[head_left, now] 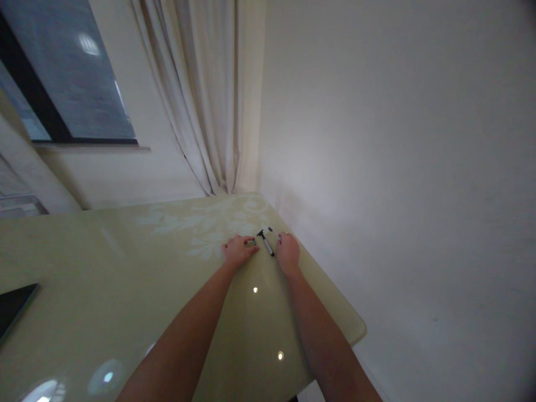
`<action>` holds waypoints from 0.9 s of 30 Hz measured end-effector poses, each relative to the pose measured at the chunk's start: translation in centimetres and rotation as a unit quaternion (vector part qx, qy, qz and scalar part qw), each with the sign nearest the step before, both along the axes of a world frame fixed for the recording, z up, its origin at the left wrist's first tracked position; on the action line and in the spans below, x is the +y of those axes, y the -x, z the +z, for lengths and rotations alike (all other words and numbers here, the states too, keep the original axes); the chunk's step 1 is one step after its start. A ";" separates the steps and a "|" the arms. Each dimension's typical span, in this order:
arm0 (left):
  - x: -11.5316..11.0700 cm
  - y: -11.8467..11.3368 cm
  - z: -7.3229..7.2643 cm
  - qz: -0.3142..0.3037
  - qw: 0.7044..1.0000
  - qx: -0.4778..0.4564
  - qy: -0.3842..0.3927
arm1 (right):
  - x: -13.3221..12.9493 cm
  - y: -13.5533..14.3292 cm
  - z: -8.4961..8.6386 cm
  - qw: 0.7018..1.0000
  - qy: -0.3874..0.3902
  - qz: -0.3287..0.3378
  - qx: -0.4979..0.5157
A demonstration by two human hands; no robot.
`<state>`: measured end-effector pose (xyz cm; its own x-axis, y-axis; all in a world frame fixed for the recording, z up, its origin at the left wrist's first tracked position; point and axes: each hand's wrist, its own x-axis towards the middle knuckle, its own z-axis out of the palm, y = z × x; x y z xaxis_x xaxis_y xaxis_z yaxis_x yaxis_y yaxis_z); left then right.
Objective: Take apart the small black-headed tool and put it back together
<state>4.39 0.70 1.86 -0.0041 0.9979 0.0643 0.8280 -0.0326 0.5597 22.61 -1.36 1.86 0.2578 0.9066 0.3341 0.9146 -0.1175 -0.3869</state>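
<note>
Between my two hands a razor-like tool [267, 243] with a black head and a grey and black handle lies on the pale green tabletop. Just beyond its head, to the right, is a small white item with a dark oval spot [270, 229]. My left hand [239, 250] rests left of the tool, thumb and forefinger around a small dark piece [253, 242] too small to name. On the right, my right hand [288, 249] is closed beside the tool, its fingertips at something whitish that I cannot make out.
The glossy table [125, 268] meets a plain wall [377, 167] on the right. A dark flat object [15, 304] lies at the left edge. Behind the table hang beige curtains [209, 84] beside a dark-framed window [79, 67].
</note>
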 end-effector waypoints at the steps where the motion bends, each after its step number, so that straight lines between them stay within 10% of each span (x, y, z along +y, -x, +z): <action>1: 0.0 0.0 0.0 -0.001 1.000 0.000 -0.002 | 0.0 0.0 -0.1 1.000 -0.001 0.002 -0.013; 27: -0.9 1.5 -0.6 -0.048 0.991 -0.120 -0.023 | -0.6 0.9 0.0 0.990 -0.132 0.048 -0.002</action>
<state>2.91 -0.19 1.21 0.0691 0.9906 0.1182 0.6627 -0.1342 0.7368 21.74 -1.98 1.88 0.1736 0.8081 0.5628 0.9181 0.0739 -0.3893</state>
